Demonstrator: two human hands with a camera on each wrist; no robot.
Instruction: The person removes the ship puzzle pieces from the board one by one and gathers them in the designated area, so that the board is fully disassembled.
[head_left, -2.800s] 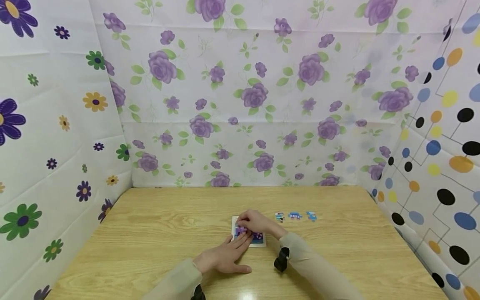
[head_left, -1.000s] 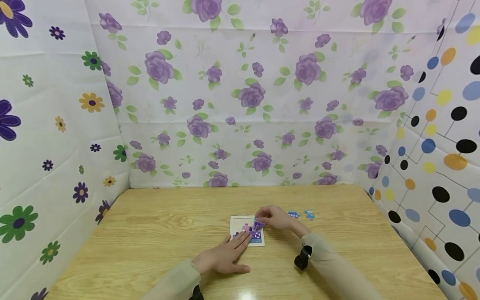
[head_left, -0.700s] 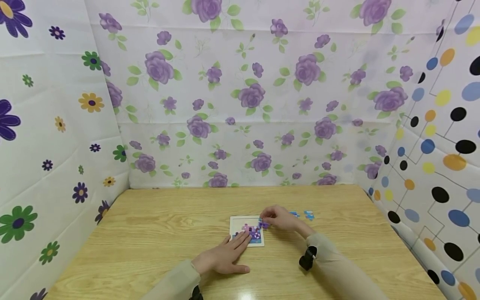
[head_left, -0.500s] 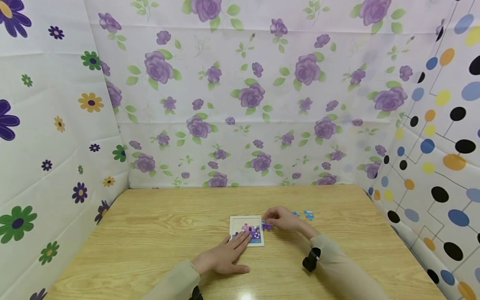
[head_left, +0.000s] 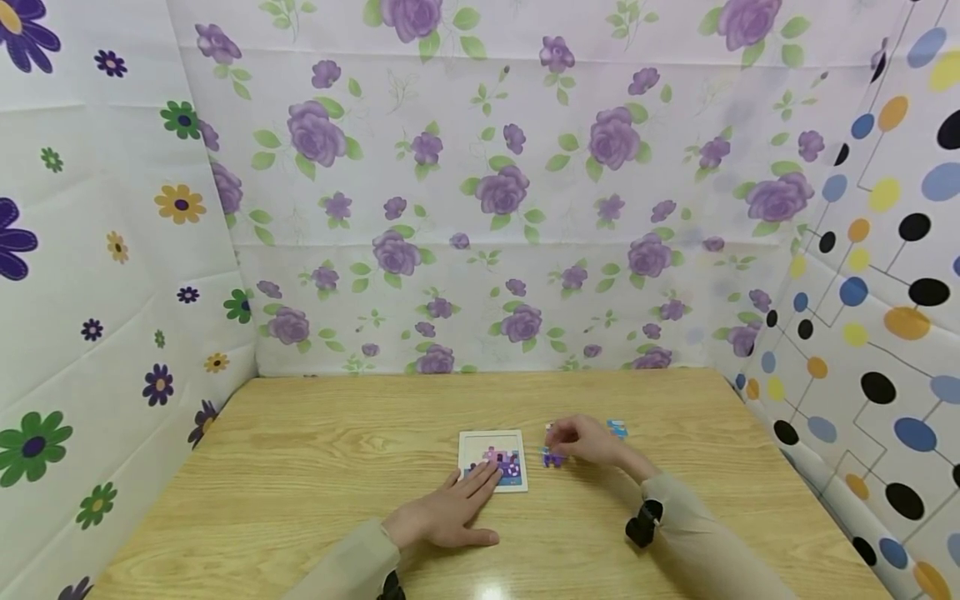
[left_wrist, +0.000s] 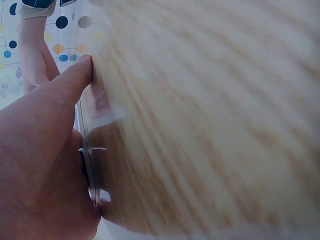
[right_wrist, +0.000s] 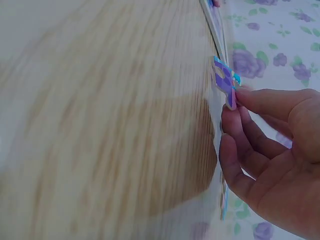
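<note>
A white-framed jigsaw puzzle board (head_left: 491,435) lies on the table, its lower part filled with purple, pink and blue pieces. My left hand (head_left: 450,510) rests with straight fingers on the board's lower left, covering some of it. To the right of the board, my right hand (head_left: 588,439) pinches a purple puzzle piece (head_left: 552,458) between thumb and fingers. In the right wrist view, that purple and blue piece stands tilted at the fingertips, apart from the board. The left wrist view shows mostly the back of the hand and thumb.
A light-blue loose puzzle piece (head_left: 617,428) lies behind my right hand. Part of another piece shows just above the right fingertips. The wooden table (head_left: 337,442) is bounded by flowered cloth at the back and left, and dotted cloth (head_left: 862,333) at the right.
My right hand has taken a purple puzzle piece off the board and carried it rightward, clear of the frame. My left hand stays in place on the board.
</note>
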